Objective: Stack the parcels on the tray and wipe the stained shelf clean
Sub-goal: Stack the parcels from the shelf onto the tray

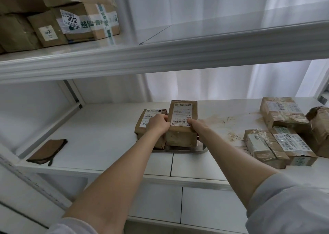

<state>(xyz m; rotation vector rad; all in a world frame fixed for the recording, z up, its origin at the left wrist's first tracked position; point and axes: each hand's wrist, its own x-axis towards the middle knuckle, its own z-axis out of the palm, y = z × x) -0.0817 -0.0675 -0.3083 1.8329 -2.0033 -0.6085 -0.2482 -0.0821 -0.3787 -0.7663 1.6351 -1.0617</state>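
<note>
White shelving was seen against a pale curtain, with cartons [71,20] stored on the upper tier. On the middle shelf [99,132] a metal tray [203,149] sat near the front edge, already loaded with two parcels side by side. The taller parcel [182,125] was clasped from both flanks: the left hand [158,125] was pressed against its left side, fingers curled over the top edge, and the right hand [197,125] was laid along its right side, thumb on the label. The lower parcel [147,127] was noted just beside it, touching, partly behind the left wrist.

The remaining parcels [277,141] were heaped to the right of the tray, well apart from it, so the right hand was judged the nearer for the next pick. The nearest of them lay with its long axis running front to back, slightly slanted. A brown stain [219,121] was spread on the shelf between tray and heap. A folded brown cloth [48,152] was left at the far left, nearer the left hand. Wiping was judged not yet begun.
</note>
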